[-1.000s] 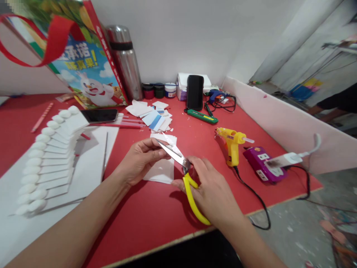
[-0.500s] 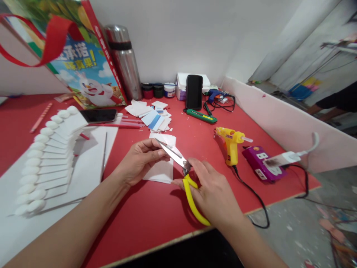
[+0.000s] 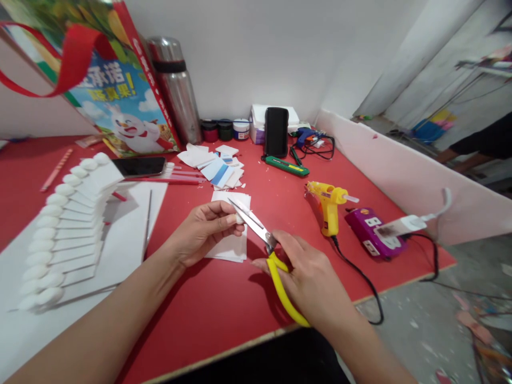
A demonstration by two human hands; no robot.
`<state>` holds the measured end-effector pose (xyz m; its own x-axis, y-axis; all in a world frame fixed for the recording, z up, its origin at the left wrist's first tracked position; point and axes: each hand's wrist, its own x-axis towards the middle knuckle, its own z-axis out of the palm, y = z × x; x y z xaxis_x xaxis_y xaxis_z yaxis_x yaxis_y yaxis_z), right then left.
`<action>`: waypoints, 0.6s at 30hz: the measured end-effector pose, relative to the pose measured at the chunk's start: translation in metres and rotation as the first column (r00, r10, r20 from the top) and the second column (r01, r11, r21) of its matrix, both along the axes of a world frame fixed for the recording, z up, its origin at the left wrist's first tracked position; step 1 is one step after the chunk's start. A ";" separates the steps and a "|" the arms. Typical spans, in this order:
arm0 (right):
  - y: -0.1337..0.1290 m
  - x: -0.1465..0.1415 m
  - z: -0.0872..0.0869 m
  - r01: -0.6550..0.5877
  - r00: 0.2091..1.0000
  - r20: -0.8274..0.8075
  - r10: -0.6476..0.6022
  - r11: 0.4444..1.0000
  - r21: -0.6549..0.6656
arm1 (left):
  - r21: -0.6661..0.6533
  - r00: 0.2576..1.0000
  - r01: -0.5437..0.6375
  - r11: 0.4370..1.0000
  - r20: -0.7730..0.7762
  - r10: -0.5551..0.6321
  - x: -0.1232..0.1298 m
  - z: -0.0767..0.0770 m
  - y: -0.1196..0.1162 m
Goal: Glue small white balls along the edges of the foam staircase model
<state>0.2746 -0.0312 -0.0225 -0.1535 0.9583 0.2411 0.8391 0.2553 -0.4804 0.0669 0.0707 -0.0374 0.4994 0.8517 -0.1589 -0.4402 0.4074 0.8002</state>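
Observation:
My right hand is closed on the yellow handles of a pair of scissors, whose blades point up and left. The blades are slightly apart, beside the fingertips of my left hand. Between my left thumb and fingers is a small white piece, mostly hidden. White paper cards lie on the red table under both hands. To the left stands a curved row of white cards topped with white oval pads, on a white sheet.
A yellow glue gun and a purple power strip with cables lie at right. Farther back are cut card scraps, a green cutter, a phone, a steel flask, paint jars and a bag.
The scissors and my right hand have moved slightly right, away from my left fingertips. The white piece in my left fingers now shows more. The whole view has shifted a little.

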 end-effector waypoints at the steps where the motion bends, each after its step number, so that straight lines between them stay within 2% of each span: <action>1: 0.000 0.001 0.002 0.006 0.999 -0.044 -0.008 1.000 -0.030 | -0.003 1.000 0.016 1.000 0.005 -0.016 0.000 0.001 0.000; 5: 0.003 0.005 0.011 0.078 0.980 -0.169 -0.103 0.986 -0.150 | -0.010 0.999 0.046 0.999 0.025 -0.045 -0.001 0.004 0.000; 8: 0.008 0.012 0.017 0.141 0.973 -0.152 -0.172 0.971 -0.195 | -0.031 0.997 0.043 0.999 0.072 -0.041 -0.001 0.005 0.000; 12: 0.021 0.015 0.020 0.273 0.961 0.096 -0.259 0.944 -0.187 | -0.055 0.995 0.049 0.997 0.094 -0.044 -0.002 0.004 0.000; 15: 0.036 0.008 0.019 0.368 0.895 0.337 -0.291 0.909 -0.194 | -0.047 0.995 0.049 0.998 0.086 -0.044 -0.002 0.004 0.001; 18: 0.050 -0.003 0.019 0.412 0.833 0.483 -0.270 0.885 -0.217 | -0.023 0.996 0.047 0.999 0.080 -0.045 -0.002 0.005 0.001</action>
<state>0.2714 0.0192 -0.0039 0.1781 0.9809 -0.0776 0.9815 -0.1828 -0.0575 0.0651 0.0714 -0.0325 0.5494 0.8240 -0.1382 -0.4823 0.4479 0.7529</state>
